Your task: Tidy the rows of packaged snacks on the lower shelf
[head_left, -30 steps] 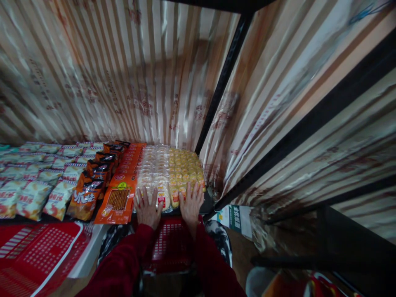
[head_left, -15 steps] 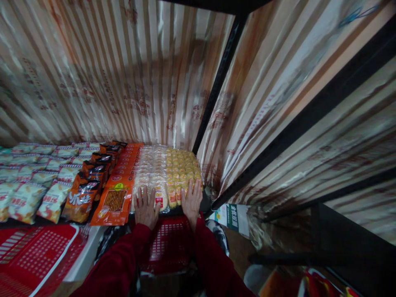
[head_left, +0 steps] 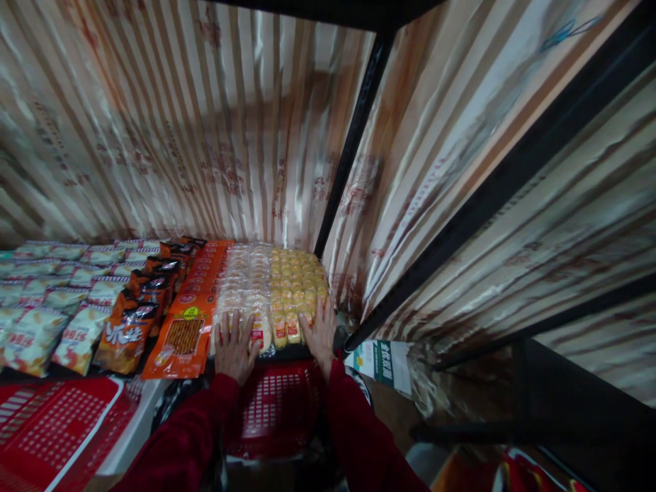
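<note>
My left hand lies with spread fingers on the front of the clear-wrapped pale round packs, beside an orange pack of brown sticks. My right hand rests, fingers apart, at the front right corner of the yellow wrapped packs. Neither hand grips anything. The pale and yellow packs stand side by side in rows on a dark shelf. Left of the orange pack are orange-brown bags and rows of pale bags.
Below the shelf edge sit a red basket and another red basket with a white handle. Black metal posts rise before striped sheeting. A green-and-white printed package lies low at the right.
The view has shifted slightly, so the shelf goods appear a little further left. My right hand has moved slightly toward the right edge of the yellow packs. Both hands stay spread.
</note>
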A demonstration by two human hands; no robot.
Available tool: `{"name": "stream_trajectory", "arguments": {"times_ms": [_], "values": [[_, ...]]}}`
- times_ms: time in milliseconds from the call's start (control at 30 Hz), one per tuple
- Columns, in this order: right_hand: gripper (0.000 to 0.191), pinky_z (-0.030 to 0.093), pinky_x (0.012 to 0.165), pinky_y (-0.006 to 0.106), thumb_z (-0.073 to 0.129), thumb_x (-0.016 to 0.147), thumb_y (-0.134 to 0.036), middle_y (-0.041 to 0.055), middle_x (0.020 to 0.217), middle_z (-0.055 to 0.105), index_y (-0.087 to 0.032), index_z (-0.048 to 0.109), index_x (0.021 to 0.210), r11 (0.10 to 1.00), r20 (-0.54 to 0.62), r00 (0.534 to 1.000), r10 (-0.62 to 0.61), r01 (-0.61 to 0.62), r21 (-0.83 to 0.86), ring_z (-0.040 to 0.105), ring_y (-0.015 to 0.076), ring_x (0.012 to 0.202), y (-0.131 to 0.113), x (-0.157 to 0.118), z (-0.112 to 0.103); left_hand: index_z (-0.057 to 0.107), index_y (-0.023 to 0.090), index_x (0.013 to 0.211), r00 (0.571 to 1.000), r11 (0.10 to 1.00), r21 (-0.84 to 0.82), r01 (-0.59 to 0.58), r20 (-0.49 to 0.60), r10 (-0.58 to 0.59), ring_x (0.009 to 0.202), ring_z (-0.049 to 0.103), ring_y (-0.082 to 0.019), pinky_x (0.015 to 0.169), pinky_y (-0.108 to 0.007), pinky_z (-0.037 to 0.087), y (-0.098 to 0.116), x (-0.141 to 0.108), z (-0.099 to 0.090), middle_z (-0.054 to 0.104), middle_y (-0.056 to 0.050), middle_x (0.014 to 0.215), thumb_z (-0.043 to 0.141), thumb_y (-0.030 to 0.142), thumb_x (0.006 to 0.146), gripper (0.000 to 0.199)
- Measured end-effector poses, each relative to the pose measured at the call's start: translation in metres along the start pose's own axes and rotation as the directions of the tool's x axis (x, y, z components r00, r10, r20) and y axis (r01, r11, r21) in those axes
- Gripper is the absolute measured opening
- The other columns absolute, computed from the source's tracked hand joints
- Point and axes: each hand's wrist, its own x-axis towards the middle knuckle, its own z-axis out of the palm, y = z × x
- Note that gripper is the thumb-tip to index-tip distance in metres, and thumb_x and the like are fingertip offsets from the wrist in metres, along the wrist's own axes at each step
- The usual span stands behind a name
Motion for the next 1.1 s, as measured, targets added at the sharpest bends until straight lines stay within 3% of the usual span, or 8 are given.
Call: {"name": "stream_trajectory", "arguments": {"times_ms": [267,433,533,600,733,867,1000,1100], "values": [[0.075,0.028,0.104,0.052,0.034,0.087,-0.060,0.0178,0.150,0.019,-0.015,0.021,0.145,0.999,0.002,1.000,0.002,-0.002,-0.039,0.018,0.0336,0.137,-0.002,-0.003,-0.001,0.047,0.020,0.134,1.000,1.000,0.022,-0.019,0.008,0.019,0.141,0.011,-0.030,0.111,-0.057,0.010,0.000,-0.003,-0.002,0.033,-0.013,0.148,0.045,0.032,0.087,0.050],[0.081,0.027,0.103,0.051,0.038,0.084,-0.063,0.0174,0.153,0.010,-0.015,0.016,0.146,0.999,0.026,0.999,-0.021,0.022,-0.033,0.012,0.0342,0.138,-0.002,-0.004,-0.002,0.044,0.017,0.136,0.998,0.998,0.018,0.061,0.028,-0.061,0.142,0.001,-0.032,0.110,-0.058,0.015,0.028,0.021,-0.022,0.023,-0.014,0.152,0.038,0.031,0.090,0.049],[0.080,0.024,0.104,0.052,0.039,0.084,-0.061,0.0168,0.154,0.006,-0.016,0.017,0.146,0.998,0.060,0.998,-0.017,0.021,-0.058,0.007,0.0337,0.140,-0.003,-0.005,-0.001,0.043,0.019,0.137,0.980,0.998,-0.008,0.055,0.194,-0.053,0.141,0.008,-0.032,0.110,-0.056,0.017,0.057,0.056,-0.031,0.023,-0.013,0.152,0.036,0.032,0.091,0.048],[0.078,0.022,0.105,0.052,0.040,0.084,-0.059,0.0168,0.154,0.005,-0.016,0.020,0.145,0.997,0.071,0.997,-0.020,0.025,-0.077,0.008,0.0334,0.140,-0.004,-0.006,0.000,0.041,0.021,0.138,0.934,0.998,-0.054,0.043,0.356,-0.021,0.141,0.013,-0.032,0.110,-0.054,0.019,0.077,0.082,-0.031,0.023,-0.013,0.152,0.034,0.035,0.092,0.049],[0.076,0.022,0.105,0.051,0.042,0.082,-0.057,0.0172,0.153,0.009,-0.015,0.025,0.144,0.994,0.072,0.996,-0.042,0.049,-0.099,0.011,0.0330,0.139,-0.004,-0.007,0.001,0.036,0.025,0.141,0.899,0.996,-0.093,-0.009,0.435,0.049,0.142,0.008,-0.028,0.113,-0.052,0.013,0.108,0.128,-0.009,0.023,-0.005,0.153,0.032,0.040,0.091,0.052],[0.078,0.023,0.105,0.050,0.044,0.081,-0.056,0.0176,0.153,0.012,-0.014,0.025,0.143,0.995,0.041,0.999,-0.036,0.040,-0.094,0.013,0.0331,0.139,-0.004,-0.007,0.001,0.034,0.025,0.142,0.843,0.994,-0.105,-0.029,0.532,0.081,0.142,0.006,-0.025,0.113,-0.054,0.008,0.122,0.156,0.025,0.022,-0.003,0.153,0.024,0.044,0.092,0.055],[0.084,0.023,0.105,0.050,0.043,0.080,-0.054,0.0210,0.150,0.018,-0.007,0.018,0.144,0.998,0.021,1.000,-0.014,0.015,-0.065,0.012,0.0332,0.139,-0.005,-0.007,0.002,0.031,0.024,0.143,0.783,0.995,-0.080,-0.059,0.614,0.096,0.142,0.007,-0.024,0.112,-0.054,0.009,0.124,0.164,0.048,0.020,-0.004,0.154,0.017,0.046,0.092,0.057],[0.087,0.025,0.103,0.052,0.043,0.079,-0.054,0.0232,0.149,0.020,-0.005,0.013,0.144,0.999,0.007,1.000,0.013,-0.012,-0.044,0.013,0.0345,0.138,-0.006,-0.007,0.003,0.031,0.023,0.143,0.778,0.995,-0.068,-0.070,0.621,0.097,0.142,0.009,-0.024,0.112,-0.054,0.007,0.123,0.159,0.054,0.022,-0.005,0.154,0.017,0.047,0.092,0.058]]}}
